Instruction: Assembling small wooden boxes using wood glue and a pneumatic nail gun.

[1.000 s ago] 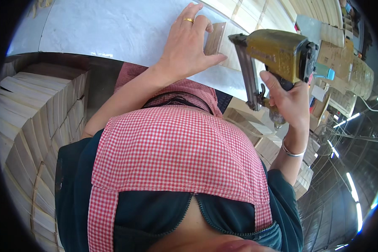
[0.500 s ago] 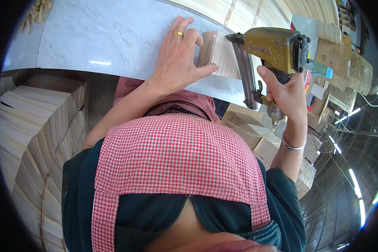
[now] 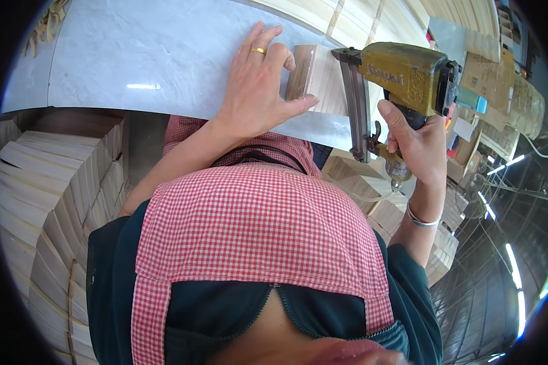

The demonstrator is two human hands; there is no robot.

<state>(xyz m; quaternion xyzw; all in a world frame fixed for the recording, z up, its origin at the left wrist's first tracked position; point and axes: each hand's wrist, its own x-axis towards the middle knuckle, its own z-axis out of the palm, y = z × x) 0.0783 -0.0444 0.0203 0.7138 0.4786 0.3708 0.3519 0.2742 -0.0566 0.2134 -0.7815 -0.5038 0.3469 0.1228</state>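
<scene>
My left hand (image 3: 257,85), with a gold ring on one finger, lies flat on a pale marbled tabletop (image 3: 152,61) and presses against the left side of a small wooden piece made of slats (image 3: 313,79). My right hand (image 3: 417,146) grips the handle of a yellow pneumatic nail gun (image 3: 396,79). The gun's dark magazine (image 3: 356,103) hangs just right of the wooden piece, its nose close to the piece's top right edge.
Stacks of pale wooden slats (image 3: 49,182) fill the space to my left below the table. More wooden blocks (image 3: 371,194) are piled under my right arm. Cardboard boxes (image 3: 499,91) stand at the right. Long planks (image 3: 371,18) lie across the table's far side.
The nail gun has come in closer to the wooden piece. My left hand has shifted along the piece and now presses its left side with the thumb along the near edge.
</scene>
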